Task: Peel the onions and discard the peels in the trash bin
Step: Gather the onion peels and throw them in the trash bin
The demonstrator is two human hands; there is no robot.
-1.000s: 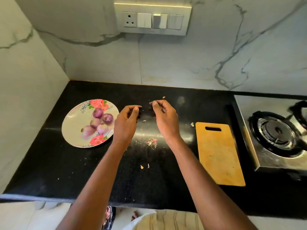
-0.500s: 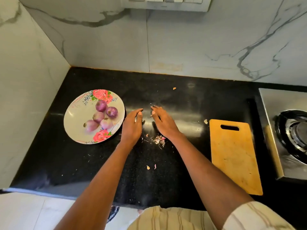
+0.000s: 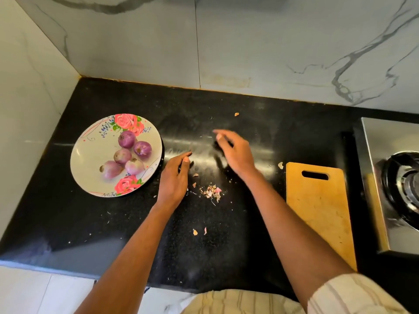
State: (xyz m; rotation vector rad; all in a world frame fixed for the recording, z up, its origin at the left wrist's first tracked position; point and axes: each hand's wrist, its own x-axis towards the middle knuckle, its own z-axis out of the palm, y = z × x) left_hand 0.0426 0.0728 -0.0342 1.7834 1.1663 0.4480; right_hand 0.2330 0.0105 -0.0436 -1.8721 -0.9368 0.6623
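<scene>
Both hands (image 3: 204,168) have spread apart over the black counter (image 3: 226,245), fingers seemingly loose, holding nothing.

Five small purple onions (image 3: 127,155) lie clustered on a flowered plate (image 3: 90,155) at the left of the frame, all peeled smooth and glossy; two sit toward the plate's upper part, three paler ones lower, touching one another. A little heap of dry peels (image 3: 210,191) lies on the black tabletop (image 3: 113,223) near the middle of the frame, with loose scraps (image 3: 195,232) scattered below it and single flakes (image 3: 236,114) higher up and to the right.
</scene>
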